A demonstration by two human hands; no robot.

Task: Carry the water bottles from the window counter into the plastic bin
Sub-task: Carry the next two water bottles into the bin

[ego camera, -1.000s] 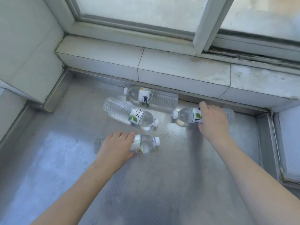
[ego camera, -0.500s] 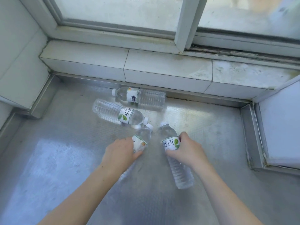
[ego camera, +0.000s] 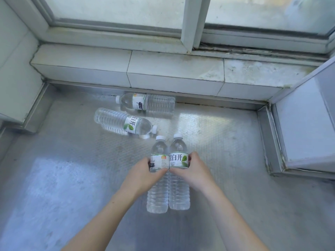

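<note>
Gripping 1 bottle each at frame centre, the left hand [ego camera: 143,175] wraps the orange-tag bottle [ego camera: 158,178] and the right hand [ego camera: 194,172] the green-leaf bottle [ego camera: 178,176] — side by side, touching. 2 more lie above on the metal counter [ego camera: 72,178] — the near bottle [ego camera: 125,123] and the far bottle [ego camera: 146,104].

**Four water bottles, two hands**

Four clear water bottles are in sight, all capped. Two are held side by side and touching: the left hand [ego camera: 143,175] grips one with an orange-marked label [ego camera: 158,161], and the right hand [ego camera: 194,170] grips one with a green-leaf label [ego camera: 178,159]. Two more lie on their sides on the metal counter [ego camera: 217,142] beyond the hands, toward the window: a leaf-label bottle [ego camera: 125,124] just past the left hand's bottle, and another orange-marked bottle [ego camera: 146,104] farther out, against the tiled sill [ego camera: 174,69]. By label, that makes two of each. One counter, one sill, two window panes.
</note>
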